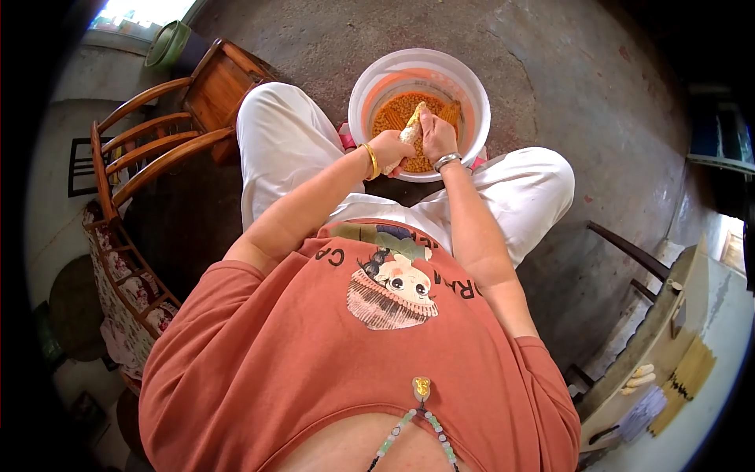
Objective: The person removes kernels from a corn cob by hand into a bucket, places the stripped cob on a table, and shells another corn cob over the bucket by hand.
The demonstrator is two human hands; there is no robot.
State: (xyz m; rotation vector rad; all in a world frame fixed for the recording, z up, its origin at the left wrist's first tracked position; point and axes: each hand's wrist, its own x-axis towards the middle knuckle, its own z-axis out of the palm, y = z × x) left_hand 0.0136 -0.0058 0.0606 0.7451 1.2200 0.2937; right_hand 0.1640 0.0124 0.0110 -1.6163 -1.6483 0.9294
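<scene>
My left hand (388, 151), with a gold bangle at its wrist, is wrapped around a corn cob (411, 128). The cob tilts over the bucket; its lower part looks pale and stripped, while yellow shows near the top. My right hand (437, 137), a silver band at the wrist, is closed against the cob's upper right side, thumb pressed near the tip. Beneath both hands stands a white bucket (366, 85) between my knees. Loose orange-yellow corn kernels (401, 105) cover its bottom, and other corn ears (450, 112) lie at its right side.
A wooden chair (216, 86) stands to the left on the concrete floor (543, 71), with a green container (167, 46) behind it. Floral fabric (118, 315) lies at lower left. On the right is a wooden table (641, 346) with pale cobs (641, 379) on it.
</scene>
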